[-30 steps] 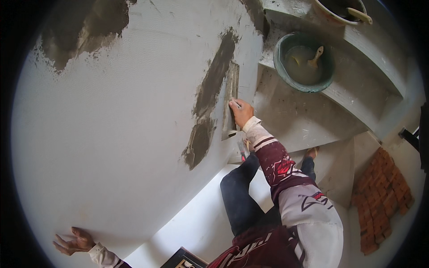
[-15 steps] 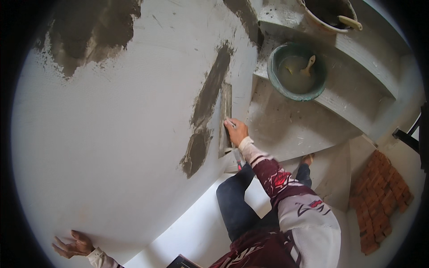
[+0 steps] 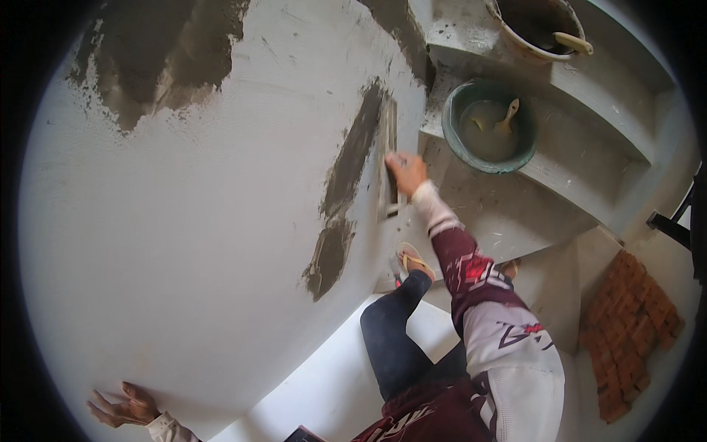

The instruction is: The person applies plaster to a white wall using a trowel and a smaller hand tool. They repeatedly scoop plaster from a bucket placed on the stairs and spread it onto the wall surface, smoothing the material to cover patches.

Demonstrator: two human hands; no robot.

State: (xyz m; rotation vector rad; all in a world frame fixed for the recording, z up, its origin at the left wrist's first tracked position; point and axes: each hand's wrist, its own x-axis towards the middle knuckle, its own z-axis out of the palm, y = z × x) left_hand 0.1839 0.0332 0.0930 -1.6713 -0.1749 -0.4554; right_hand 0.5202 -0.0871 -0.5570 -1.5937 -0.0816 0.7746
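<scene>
My right hand (image 3: 405, 173) is closed on a long, narrow metal trowel (image 3: 387, 125) at the white wall (image 3: 184, 236), just right of a dark grey mortar streak (image 3: 350, 147); the trowel is blurred. A larger grey patch (image 3: 147, 51) covers the upper left of the wall. At the lower left, my left hand (image 3: 125, 405) rests against the wall with its fingers apart and nothing in it.
Curved steps (image 3: 589, 177) on the right hold a green basin (image 3: 486, 151) of cloudy water with a brush, and a bucket (image 3: 519, 37) with a handled tool. My legs and sandalled feet are below. Orange brick-like pieces (image 3: 626, 331) lie at lower right.
My right hand and trowel first moved down the wall, then back up. My left hand stays in place. More of my sandalled foot shows beneath the trowel.
</scene>
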